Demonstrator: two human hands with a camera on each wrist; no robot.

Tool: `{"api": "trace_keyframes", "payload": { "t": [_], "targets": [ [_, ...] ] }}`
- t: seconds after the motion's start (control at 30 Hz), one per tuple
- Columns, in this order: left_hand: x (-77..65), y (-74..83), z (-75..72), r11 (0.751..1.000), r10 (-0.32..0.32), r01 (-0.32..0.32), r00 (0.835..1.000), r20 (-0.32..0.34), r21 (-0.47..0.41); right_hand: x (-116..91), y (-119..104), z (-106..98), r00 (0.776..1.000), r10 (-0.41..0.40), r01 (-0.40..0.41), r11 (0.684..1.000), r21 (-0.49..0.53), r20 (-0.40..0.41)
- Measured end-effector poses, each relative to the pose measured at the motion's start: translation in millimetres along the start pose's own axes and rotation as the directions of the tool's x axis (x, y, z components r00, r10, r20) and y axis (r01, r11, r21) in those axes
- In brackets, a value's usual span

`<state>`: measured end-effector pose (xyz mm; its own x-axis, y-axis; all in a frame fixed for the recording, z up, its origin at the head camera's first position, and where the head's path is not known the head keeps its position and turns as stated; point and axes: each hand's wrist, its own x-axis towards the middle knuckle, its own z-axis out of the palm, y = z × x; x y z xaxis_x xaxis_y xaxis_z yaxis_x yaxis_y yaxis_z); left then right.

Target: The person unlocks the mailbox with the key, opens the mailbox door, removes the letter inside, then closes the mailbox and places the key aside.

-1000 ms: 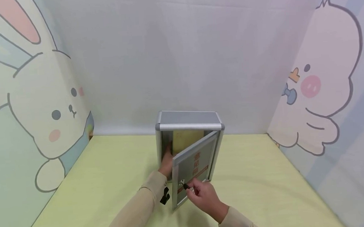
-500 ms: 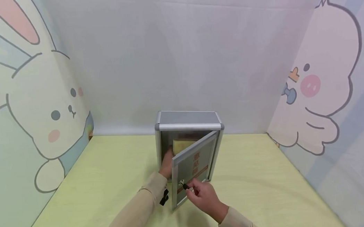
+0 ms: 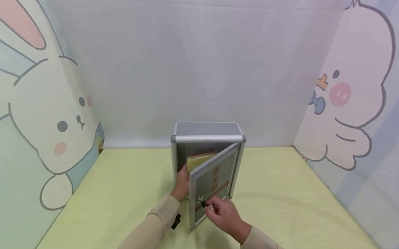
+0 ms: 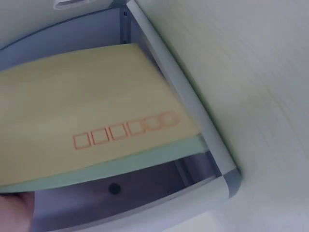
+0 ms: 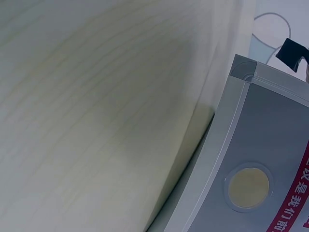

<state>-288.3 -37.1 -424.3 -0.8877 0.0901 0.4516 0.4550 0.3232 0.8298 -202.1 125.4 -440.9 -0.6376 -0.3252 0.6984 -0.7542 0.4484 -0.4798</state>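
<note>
At the box [image 3: 206,129], left hand [image 3: 181,183] holds an envelope [image 4: 91,96].

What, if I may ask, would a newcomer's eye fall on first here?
Probably the big cartoon rabbit at left and the cartoon chick at right in the head view. Between them stands a gray box on the yellow table, its door ajar. The left hand holds a yellow envelope in the opening; the right hand pinches a black key at the lock.
</note>
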Motion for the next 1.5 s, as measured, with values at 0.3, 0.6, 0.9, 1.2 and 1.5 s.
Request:
{"api": "trace_keyframes", "payload": {
  "t": [0.3,0.6,0.9,1.2,1.5],
  "targets": [
    [-9.6,-4.7,-8.8,0.997,-0.029,0.025,0.998,-0.054,-0.071,0,2,0,0.999,0.03,-0.03,1.0,0.007,0.03],
    [-15.1,-9.1,-12.3,0.983,-0.1,0.094,0.995,-0.03,-0.159,-2,2,0,0.998,0.042,-0.043,0.999,0.024,0.04],
    [-22.5,-14.3,-19.8,0.989,-0.092,0.087,0.995,-0.034,-0.124,-3,3,2,0.997,0.062,-0.064,0.997,0.045,0.052],
    [-37.8,-15.9,-47.9,0.969,-0.19,0.184,0.981,-0.026,-0.163,-1,3,2,1.0,0.002,-0.003,0.999,0.048,0.02],
    [-48.8,-22.2,-79.4,0.954,-0.255,0.246,0.966,-0.037,-0.171,1,2,1,1.0,-0.015,0.015,0.998,0.054,0.011]
  ]
}}
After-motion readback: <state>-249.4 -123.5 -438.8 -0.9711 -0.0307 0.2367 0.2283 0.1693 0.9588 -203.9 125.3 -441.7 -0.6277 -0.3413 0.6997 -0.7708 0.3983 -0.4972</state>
